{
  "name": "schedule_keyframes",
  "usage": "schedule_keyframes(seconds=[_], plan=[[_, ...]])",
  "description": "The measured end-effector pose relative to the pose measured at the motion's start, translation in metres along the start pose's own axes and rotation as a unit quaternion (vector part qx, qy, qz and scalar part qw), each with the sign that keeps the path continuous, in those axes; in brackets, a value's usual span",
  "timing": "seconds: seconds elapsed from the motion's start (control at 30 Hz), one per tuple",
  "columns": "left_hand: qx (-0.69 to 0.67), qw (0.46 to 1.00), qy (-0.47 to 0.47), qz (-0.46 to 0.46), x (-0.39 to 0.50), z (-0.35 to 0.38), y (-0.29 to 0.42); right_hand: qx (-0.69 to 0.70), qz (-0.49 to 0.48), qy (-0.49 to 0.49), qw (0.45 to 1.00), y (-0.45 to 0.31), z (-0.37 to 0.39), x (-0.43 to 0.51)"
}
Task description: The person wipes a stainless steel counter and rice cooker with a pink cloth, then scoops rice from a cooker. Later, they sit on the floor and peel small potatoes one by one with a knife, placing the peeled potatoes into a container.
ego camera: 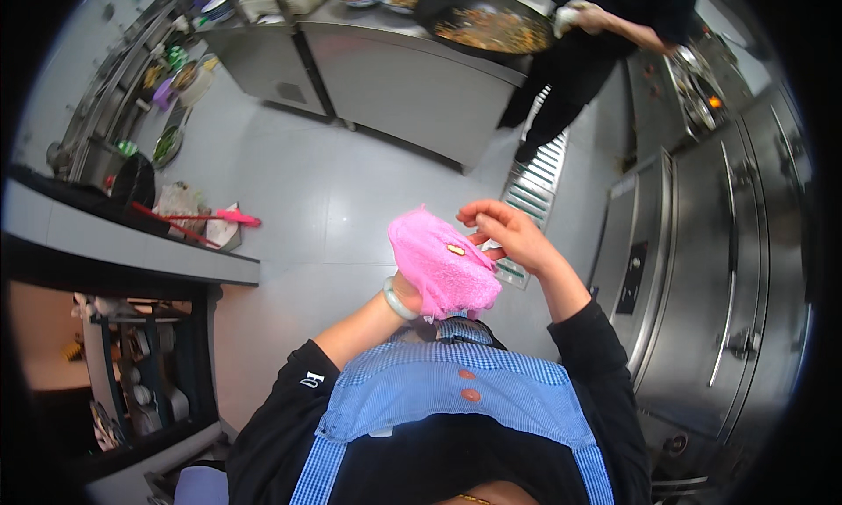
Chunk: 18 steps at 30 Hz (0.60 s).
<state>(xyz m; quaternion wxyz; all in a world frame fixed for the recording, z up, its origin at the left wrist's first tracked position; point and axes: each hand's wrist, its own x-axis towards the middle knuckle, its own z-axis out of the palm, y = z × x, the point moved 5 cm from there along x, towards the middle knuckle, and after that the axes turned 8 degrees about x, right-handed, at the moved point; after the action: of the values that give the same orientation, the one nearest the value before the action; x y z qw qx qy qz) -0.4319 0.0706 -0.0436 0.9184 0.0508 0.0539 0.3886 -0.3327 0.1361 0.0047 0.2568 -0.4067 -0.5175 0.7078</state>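
A pink terry cleaning cloth [447, 274] drapes over my left hand [409, 296], which supports it from below and is mostly hidden by it. Above the left wrist sits a pale bangle [396, 299]. On the cloth lies a small yellowish-brown piece [455, 249], too small to identify. My right hand [510, 235] is at the cloth's right edge with its fingers spread and slightly curled. Its lower fingertips overlap that edge; whether they touch the cloth cannot be told. A blue checked apron [447, 380] covers my front.
Ahead, a co-worker [592, 51] stands at a steel counter [408, 77], one hand at a large wok [490, 44] holding food. A metal drain grate [536, 182] crosses the floor. Steel cabinets [697, 288] line the right; a pink-ended red-handled tool [243, 217] lies left, near a dark shelf opening [145, 347].
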Motion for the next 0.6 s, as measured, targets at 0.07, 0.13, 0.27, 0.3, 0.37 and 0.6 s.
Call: schedule_keyframes(seconds=[0.07, 0.13, 0.27, 0.3, 0.37, 0.6], plan=[[0.035, 0.998, 0.010, 0.049, -0.010, -0.008, 0.027, -0.095, -0.115, -0.006, 0.989, -0.013, 0.020, 0.017], [0.054, 0.993, 0.011, 0.102, -0.026, -0.015, 0.049, -0.248, -0.337, 0.002, 0.908, -0.037, 0.046, 0.028], [0.333, 0.917, 0.063, 0.212, -0.055, -0.032, 0.086, -0.431, -0.371, -0.124, 0.813, -0.047, 0.093, 0.061], [0.323, 0.915, 0.079, 0.230, -0.061, -0.038, 0.091, -0.421, -0.377, -0.155, 0.810, -0.048, 0.104, 0.071], [0.298, 0.910, 0.144, 0.249, -0.074, -0.051, 0.098, -0.404, -0.378, -0.215, 0.805, -0.046, 0.122, 0.089], [0.279, 0.875, 0.246, 0.308, -0.108, -0.055, 0.126, -0.319, -0.263, -0.323, 0.851, -0.009, 0.157, 0.152]])
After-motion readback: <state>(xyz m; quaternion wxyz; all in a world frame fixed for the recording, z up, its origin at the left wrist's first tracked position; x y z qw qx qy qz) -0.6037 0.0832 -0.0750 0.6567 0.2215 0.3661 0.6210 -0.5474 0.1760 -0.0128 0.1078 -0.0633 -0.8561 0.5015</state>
